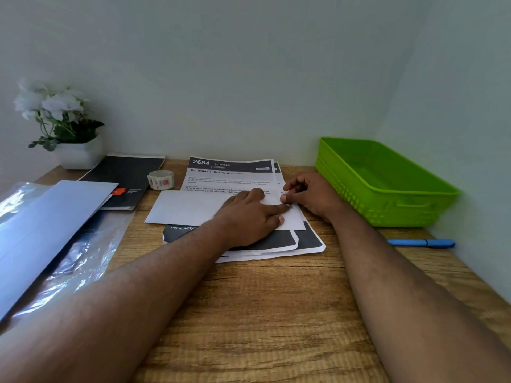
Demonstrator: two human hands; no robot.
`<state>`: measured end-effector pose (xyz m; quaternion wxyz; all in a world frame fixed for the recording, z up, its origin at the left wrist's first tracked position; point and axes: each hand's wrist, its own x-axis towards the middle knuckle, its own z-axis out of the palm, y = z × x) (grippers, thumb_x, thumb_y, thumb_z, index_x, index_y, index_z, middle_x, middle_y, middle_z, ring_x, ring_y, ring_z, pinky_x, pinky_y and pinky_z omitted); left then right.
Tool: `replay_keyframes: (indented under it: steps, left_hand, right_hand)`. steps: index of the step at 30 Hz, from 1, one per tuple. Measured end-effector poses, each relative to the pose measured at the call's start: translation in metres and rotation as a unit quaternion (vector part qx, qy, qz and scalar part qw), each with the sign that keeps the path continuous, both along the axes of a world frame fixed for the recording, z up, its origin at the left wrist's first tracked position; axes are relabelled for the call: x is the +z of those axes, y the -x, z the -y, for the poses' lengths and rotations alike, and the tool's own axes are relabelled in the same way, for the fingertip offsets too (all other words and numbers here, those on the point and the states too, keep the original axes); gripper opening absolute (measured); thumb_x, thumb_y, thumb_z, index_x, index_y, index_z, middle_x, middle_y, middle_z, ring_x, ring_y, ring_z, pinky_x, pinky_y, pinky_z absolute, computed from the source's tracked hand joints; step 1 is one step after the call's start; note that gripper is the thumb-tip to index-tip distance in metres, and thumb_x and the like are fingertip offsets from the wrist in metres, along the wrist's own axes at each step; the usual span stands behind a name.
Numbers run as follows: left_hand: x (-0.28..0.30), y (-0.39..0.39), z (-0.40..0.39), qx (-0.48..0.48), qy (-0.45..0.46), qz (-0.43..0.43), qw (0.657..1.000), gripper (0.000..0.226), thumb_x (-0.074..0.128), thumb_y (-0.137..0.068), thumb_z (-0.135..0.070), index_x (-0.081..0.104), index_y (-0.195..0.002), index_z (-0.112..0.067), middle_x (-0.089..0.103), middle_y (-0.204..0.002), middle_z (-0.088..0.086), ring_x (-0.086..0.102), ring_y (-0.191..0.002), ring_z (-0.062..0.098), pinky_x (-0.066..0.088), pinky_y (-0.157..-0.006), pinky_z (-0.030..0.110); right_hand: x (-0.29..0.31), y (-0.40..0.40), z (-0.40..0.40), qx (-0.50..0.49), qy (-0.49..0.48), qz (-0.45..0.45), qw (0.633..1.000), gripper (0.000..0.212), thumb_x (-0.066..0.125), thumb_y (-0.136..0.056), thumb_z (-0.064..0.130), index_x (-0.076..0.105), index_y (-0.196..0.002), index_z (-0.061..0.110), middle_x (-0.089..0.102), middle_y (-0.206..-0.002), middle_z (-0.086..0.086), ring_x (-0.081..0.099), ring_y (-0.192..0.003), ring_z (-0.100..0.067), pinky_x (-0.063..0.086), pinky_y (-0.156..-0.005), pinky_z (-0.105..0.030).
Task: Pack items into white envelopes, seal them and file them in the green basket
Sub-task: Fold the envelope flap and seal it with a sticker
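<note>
Step in hand: sealing, judging by both hands meeting at the right end of the white envelope [199, 207], lying flat across the printed instruction sheets [229, 175] on the wooden desk [262, 313].
Left hand [249, 214]: pressing palm-down on the envelope, fingers straight, forefinger reaching toward the right edge.
Right hand [309, 193]: curling beside the envelope's right end, fingertips pinching something small and dark there; sticker or flap corner, too small for telling.
Next move: probably pressing the closure flat, then lifting the envelope rightward into the green basket [387, 189], standing just beyond the right wrist and holding nothing visible.
Supplies nearby: sticker roll [161, 180] behind the envelope; spare envelopes [49, 217] lying at far left.
</note>
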<state>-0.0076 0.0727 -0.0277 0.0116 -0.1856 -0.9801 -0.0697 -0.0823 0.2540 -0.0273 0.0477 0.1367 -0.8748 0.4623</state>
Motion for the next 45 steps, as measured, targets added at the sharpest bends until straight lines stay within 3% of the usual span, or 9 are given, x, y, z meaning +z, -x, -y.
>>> replay_keyframes:
  steps: [3, 9, 13, 18, 24, 30, 37, 40, 45]
  left_hand:
    - [0.0, 0.0, 0.0, 0.002, 0.001, 0.001, 1.0, 0.045, 0.022, -0.099, -0.057, 0.023, -0.144, -0.056, 0.027, -0.149, 0.006, 0.028, -0.136, 0.029, 0.021, -0.112, 0.043]
    - [0.0, -0.001, 0.0, 0.005, -0.002, 0.004, 1.0, 0.046, 0.022, -0.099, -0.057, 0.022, -0.145, -0.055, 0.026, -0.151, 0.006, 0.028, -0.137, 0.028, 0.021, -0.113, 0.044]
    - [0.0, 0.001, 0.0, 0.014, -0.006, 0.007, 1.0, 0.05, 0.024, -0.098, -0.058, 0.022, -0.147, -0.049, 0.026, -0.152, 0.005, 0.027, -0.138, 0.028, 0.022, -0.112, 0.043]
    - [0.0, 0.003, -0.001, 0.023, 0.01, 0.011, 1.0, 0.056, 0.023, -0.097, -0.062, 0.019, -0.149, -0.045, 0.023, -0.153, 0.004, 0.025, -0.139, 0.028, 0.022, -0.112, 0.044]
    - [0.001, 0.004, -0.001, 0.031, 0.008, 0.015, 0.999, 0.062, 0.024, -0.095, -0.064, 0.019, -0.151, -0.038, 0.021, -0.154, 0.001, 0.023, -0.141, 0.025, 0.021, -0.113, 0.043]
    - [-0.003, 0.003, 0.0, 0.028, 0.026, 0.02, 0.999, 0.06, 0.017, -0.096, -0.063, 0.007, -0.152, -0.043, 0.001, -0.163, 0.002, 0.002, -0.149, 0.027, 0.005, -0.117, 0.047]
    - [-0.007, 0.008, 0.001, 0.033, 0.033, 0.013, 0.999, 0.063, 0.014, -0.094, -0.065, 0.007, -0.152, -0.041, 0.006, -0.163, -0.004, 0.006, -0.149, 0.024, 0.006, -0.119, 0.051]
    - [-0.007, 0.008, 0.001, 0.033, 0.035, 0.014, 0.999, 0.065, 0.014, -0.094, -0.065, 0.007, -0.153, -0.037, 0.006, -0.163, -0.004, 0.006, -0.149, 0.024, 0.006, -0.119, 0.05]
    - [-0.006, 0.007, 0.0, 0.037, 0.034, 0.016, 0.999, 0.069, 0.016, -0.095, -0.063, 0.006, -0.154, -0.029, 0.005, -0.163, -0.004, 0.006, -0.149, 0.023, 0.007, -0.119, 0.048]
  right_hand:
    - [-0.004, 0.004, 0.001, -0.015, -0.018, -0.019, 1.0, 0.02, 0.083, -0.069, 0.013, 0.067, -0.078, 0.02, 0.061, -0.072, -0.003, 0.055, -0.067, -0.013, 0.046, -0.066, -0.03]
    - [-0.004, 0.005, 0.002, -0.062, -0.031, -0.06, 0.996, 0.009, 0.076, -0.079, 0.014, 0.068, -0.082, 0.016, 0.056, -0.067, 0.003, 0.05, -0.063, -0.008, 0.042, -0.059, -0.02]
    - [-0.003, 0.0, -0.004, -0.014, 0.003, -0.024, 1.0, 0.025, 0.08, -0.073, 0.006, 0.067, -0.095, 0.011, 0.061, -0.08, -0.004, 0.054, -0.072, -0.01, 0.043, -0.058, -0.007]
    - [-0.001, -0.006, -0.013, 0.02, 0.001, 0.012, 1.0, 0.043, 0.082, -0.069, 0.006, 0.066, -0.109, 0.012, 0.066, -0.103, -0.009, 0.061, -0.095, -0.015, 0.05, -0.084, -0.022]
    - [0.003, -0.014, -0.017, 0.042, -0.015, 0.055, 0.997, 0.054, 0.082, -0.071, 0.009, 0.063, -0.119, 0.02, 0.062, -0.115, -0.003, 0.056, -0.11, -0.012, 0.043, -0.089, -0.016]
    - [-0.002, -0.013, -0.01, -0.005, -0.039, 0.004, 0.999, 0.041, 0.075, -0.081, 0.029, 0.064, -0.119, 0.018, 0.066, -0.113, 0.0, 0.059, -0.106, -0.012, 0.044, -0.088, -0.023]
    - [0.005, -0.016, -0.009, 0.031, -0.062, 0.036, 0.997, 0.059, 0.085, -0.069, 0.022, 0.061, -0.124, 0.021, 0.059, -0.116, 0.0, 0.054, -0.111, -0.011, 0.039, -0.092, -0.02]
    - [0.002, -0.011, -0.007, 0.006, -0.03, 0.018, 0.999, 0.047, 0.08, -0.075, 0.028, 0.066, -0.118, 0.019, 0.064, -0.114, 0.0, 0.058, -0.108, -0.012, 0.043, -0.086, -0.018]
    - [-0.006, -0.003, 0.002, -0.055, -0.097, -0.038, 0.993, 0.052, 0.081, -0.073, 0.03, 0.065, -0.12, 0.015, 0.067, -0.116, -0.003, 0.061, -0.103, -0.014, 0.05, -0.094, -0.034]
